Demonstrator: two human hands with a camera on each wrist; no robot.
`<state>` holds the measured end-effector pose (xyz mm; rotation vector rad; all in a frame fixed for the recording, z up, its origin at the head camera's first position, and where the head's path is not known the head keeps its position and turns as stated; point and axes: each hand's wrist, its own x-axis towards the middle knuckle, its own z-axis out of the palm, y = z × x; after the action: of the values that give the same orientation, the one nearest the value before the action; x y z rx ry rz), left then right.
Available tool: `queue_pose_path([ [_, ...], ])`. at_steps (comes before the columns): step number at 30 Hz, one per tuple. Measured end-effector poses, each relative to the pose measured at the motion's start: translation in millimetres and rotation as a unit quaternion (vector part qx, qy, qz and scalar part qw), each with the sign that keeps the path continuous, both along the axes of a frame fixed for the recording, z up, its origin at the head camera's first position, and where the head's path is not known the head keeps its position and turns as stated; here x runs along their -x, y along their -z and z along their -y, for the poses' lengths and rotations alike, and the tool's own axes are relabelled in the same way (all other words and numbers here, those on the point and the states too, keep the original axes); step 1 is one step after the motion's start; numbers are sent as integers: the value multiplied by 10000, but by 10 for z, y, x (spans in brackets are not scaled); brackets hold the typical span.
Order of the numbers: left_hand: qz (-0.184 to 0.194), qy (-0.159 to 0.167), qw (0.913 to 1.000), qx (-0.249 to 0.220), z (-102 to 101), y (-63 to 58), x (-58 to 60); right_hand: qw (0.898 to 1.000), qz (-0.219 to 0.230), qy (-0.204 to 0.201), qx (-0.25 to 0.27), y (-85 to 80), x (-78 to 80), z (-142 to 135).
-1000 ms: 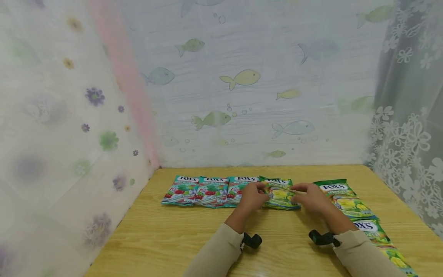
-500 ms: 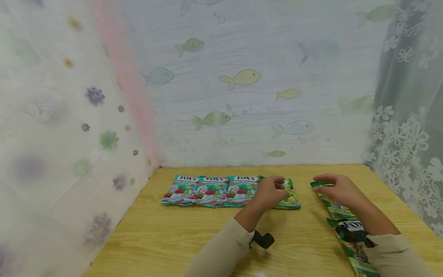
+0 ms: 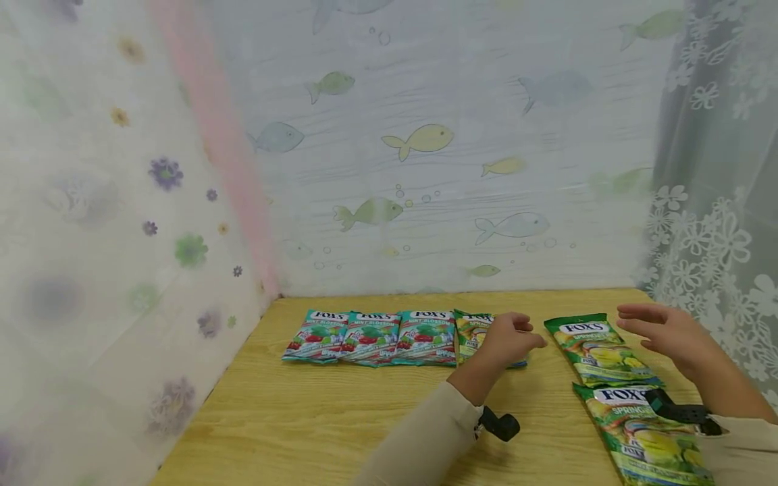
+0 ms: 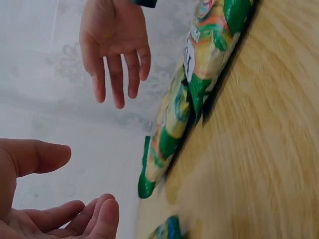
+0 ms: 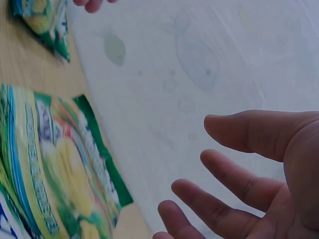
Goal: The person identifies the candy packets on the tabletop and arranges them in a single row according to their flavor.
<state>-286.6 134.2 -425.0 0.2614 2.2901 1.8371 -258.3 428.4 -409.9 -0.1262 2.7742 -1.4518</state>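
My left hand [image 3: 509,341] hovers, loosely bent and holding nothing, in front of a green candy bag [image 3: 471,334] that it partly hides. That bag ends a row of several bags at the back of the table. On the right, my right hand [image 3: 668,334] is in the air with spread fingers and nothing in its grasp; the right wrist view shows its fingers [image 5: 219,214] relaxed. Just left of it lies another green Fox's bag [image 3: 598,351], with a second green bag [image 3: 644,432] below, overlapping its lower edge.
Three teal Mint Blossom bags, the left one [image 3: 316,336], the middle one [image 3: 371,337] and the right one [image 3: 427,337], overlap in the back row. The wooden table [image 3: 292,418] meets a fish-print curtain [image 3: 425,202] behind and a lace curtain [image 3: 705,236] at right.
Both hands have come away from the green bag in the row and moved right. The right hand has passed over the upper right-hand green bag to its far side.
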Motion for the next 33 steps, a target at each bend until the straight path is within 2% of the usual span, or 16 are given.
queue_pose_path([
  [3,373,-123,9974,-608,-151,39,-30,9998,175,22,53,51,-9,-118],
  [7,832,-336,9878,-1269,-342,74,-71,9985,502,128,166,118,-10,-228],
  [10,1075,-490,9802,-1592,-469,102,-89,9963,768,245,289,163,6,-292],
  [14,1331,-417,9709,-1949,-582,162,-110,9923,1111,184,517,242,40,-351],
  [18,1668,-222,9611,-2188,-618,225,-122,9914,1167,98,581,330,69,-349],
  [22,1782,-109,9582,-2234,-629,264,-143,9934,1096,10,330,366,87,-313],
  [27,1652,-158,9591,-2292,-654,267,-166,9936,1122,-97,-86,355,99,-265],
  [29,1535,-172,9625,-2232,-668,262,-167,9936,1108,-141,-197,349,100,-250],
  [33,1436,-192,9625,-2294,-699,247,-168,9937,1066,-230,-267,337,90,-222],
])
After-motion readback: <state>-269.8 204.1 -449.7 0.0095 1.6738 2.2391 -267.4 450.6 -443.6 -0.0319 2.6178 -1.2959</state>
